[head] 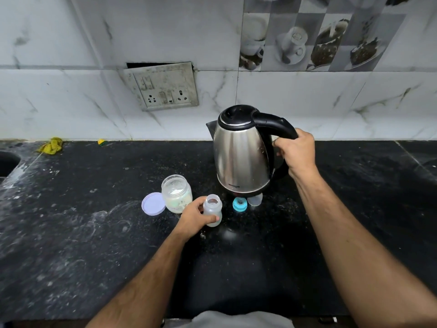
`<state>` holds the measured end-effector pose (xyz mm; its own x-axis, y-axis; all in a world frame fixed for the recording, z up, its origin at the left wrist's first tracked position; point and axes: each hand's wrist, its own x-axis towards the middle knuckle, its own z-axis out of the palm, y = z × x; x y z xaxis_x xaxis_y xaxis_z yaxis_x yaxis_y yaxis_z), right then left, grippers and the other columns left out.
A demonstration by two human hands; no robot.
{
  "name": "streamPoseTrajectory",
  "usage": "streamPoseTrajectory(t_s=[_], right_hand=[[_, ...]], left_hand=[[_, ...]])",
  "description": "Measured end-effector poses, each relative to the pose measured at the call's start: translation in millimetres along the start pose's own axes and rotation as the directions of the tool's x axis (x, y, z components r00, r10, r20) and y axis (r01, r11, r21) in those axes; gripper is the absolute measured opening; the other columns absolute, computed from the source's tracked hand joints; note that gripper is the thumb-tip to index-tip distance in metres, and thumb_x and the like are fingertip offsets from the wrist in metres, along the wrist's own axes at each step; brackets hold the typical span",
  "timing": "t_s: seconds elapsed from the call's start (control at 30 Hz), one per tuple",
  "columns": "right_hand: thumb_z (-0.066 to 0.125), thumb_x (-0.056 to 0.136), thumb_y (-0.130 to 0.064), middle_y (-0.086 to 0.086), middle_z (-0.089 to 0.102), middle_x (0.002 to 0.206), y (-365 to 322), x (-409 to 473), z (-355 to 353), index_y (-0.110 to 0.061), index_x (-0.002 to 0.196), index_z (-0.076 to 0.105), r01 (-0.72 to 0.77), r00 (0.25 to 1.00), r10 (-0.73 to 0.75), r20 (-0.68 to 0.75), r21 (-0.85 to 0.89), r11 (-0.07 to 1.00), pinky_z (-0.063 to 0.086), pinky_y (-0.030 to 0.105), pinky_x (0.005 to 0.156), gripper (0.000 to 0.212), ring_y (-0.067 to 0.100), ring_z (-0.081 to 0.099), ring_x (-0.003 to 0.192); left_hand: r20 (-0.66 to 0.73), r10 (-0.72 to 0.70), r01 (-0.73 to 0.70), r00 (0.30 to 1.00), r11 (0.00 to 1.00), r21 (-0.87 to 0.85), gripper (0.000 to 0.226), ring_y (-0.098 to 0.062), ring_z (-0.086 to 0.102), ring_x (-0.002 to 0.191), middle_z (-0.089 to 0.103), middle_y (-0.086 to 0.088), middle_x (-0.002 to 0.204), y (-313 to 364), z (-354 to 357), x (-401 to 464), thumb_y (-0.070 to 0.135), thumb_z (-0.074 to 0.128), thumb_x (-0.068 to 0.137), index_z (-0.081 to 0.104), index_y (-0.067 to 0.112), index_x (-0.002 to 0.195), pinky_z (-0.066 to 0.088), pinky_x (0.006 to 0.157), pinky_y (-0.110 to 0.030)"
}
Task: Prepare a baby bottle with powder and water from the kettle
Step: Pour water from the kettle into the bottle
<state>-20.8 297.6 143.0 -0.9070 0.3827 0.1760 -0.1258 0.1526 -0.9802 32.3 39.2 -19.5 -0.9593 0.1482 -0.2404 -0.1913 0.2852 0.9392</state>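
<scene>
On the black counter point(71, 233) my left hand point(194, 217) wraps its fingers around the open bottle point(212, 210), standing beside the powder jar point(176, 196), to steady it, while my right hand point(298, 152) closes round the kettle point(241, 155) handle for pouring.

kettle point(241, 155): brushed stainless body, semi-gloss, soft reflections; lid and handle black plastic, smooth, slight sheen. desk point(94, 233): black speckled stone, polished, dulled by whitish smears and dust. baby bottle point(212, 210): translucent frosted plastic, matt. powder jar point(176, 194): clear glossy, glass or plastic, can't tell. jar lid point(153, 204): pale lilac plastic, smooth. bottle ring point(239, 204): blue glossy plastic. wall tiles point(71, 102): glossy white marble-look. rag point(50, 145): yellow cloth, crumpled.
</scene>
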Motion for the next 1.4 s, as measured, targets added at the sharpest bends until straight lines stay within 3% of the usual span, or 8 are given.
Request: streamPoseTrajectory(t_s=[0.17,0.33,0.63,0.93,1.2,1.4], right_hand=[[0.061,0.053,-0.005,-0.012,0.042,0.039,13,32,28,-0.024,0.042,0.053,-0.036,0.999,0.036,0.034,0.015,0.999,0.03,0.018,0.041,0.024,0.009,0.04,0.037],[0.059,0.051,-0.002,-0.009,0.043,0.039,31,59,51,-0.02,0.048,0.048,-0.068,0.994,0.068,0.082,-0.006,0.998,0.03,0.019,0.041,0.021,0.011,0.04,0.038],[0.062,0.053,-0.001,-0.008,0.05,0.043,73,86,78,-0.012,0.066,0.059,-0.154,0.978,0.152,0.145,0.002,0.988,0.038,0.02,0.043,0.017,0.008,0.046,0.039],[0.063,0.053,-0.001,-0.008,0.055,0.047,99,101,73,-0.012,0.069,0.059,-0.203,0.952,0.2,0.231,-0.007,0.979,0.039,0.02,0.044,0.02,0.008,0.047,0.043],[0.06,0.048,0.002,0.002,0.052,0.061,113,108,59,-0.013,0.075,0.061,-0.23,0.912,0.223,0.343,-0.022,0.973,0.041,0.023,0.056,0.031,0.012,0.047,0.057],[0.06,0.047,0.0,0.006,0.054,0.067,114,112,50,-0.01,0.078,0.06,-0.241,0.895,0.25,0.369,-0.071,0.968,0.044,0.028,0.063,0.033,0.017,0.051,0.063]], left_hand=[[0.005,-0.01,0.01,1.0,1.0,-0.006,0.057,-0.021,0.066,0.108,0.072,-0.001,0.111,2,4,12,0.002,0.085,0.067,0.063,0.022,0.116,0.052,0.098,-0.035],[0.011,-0.018,0.019,1.0,0.999,-0.039,0.055,-0.015,0.066,0.107,0.071,0.004,0.11,3,4,22,0.001,0.084,0.068,0.063,0.028,0.112,0.052,0.093,-0.025],[0.034,-0.025,0.027,0.999,0.998,-0.058,0.058,-0.011,0.066,0.108,0.071,0.007,0.113,-4,0,36,0.004,0.084,0.067,0.063,0.029,0.115,0.05,0.101,-0.032],[0.082,-0.012,0.017,0.997,0.998,-0.064,0.059,-0.008,0.065,0.109,0.07,0.009,0.113,-5,-2,41,0.002,0.085,0.068,0.063,0.033,0.112,0.049,0.102,-0.029],[0.081,-0.011,0.018,0.997,0.996,-0.086,0.06,-0.014,0.065,0.113,0.07,0.003,0.116,-5,-1,39,-0.003,0.083,0.068,0.062,0.03,0.113,0.047,0.103,-0.028],[0.08,-0.01,0.016,0.997,0.997,-0.074,0.06,-0.008,0.065,0.11,0.07,0.008,0.113,-4,-1,39,-0.002,0.084,0.068,0.062,0.032,0.112,0.047,0.1,-0.023]])
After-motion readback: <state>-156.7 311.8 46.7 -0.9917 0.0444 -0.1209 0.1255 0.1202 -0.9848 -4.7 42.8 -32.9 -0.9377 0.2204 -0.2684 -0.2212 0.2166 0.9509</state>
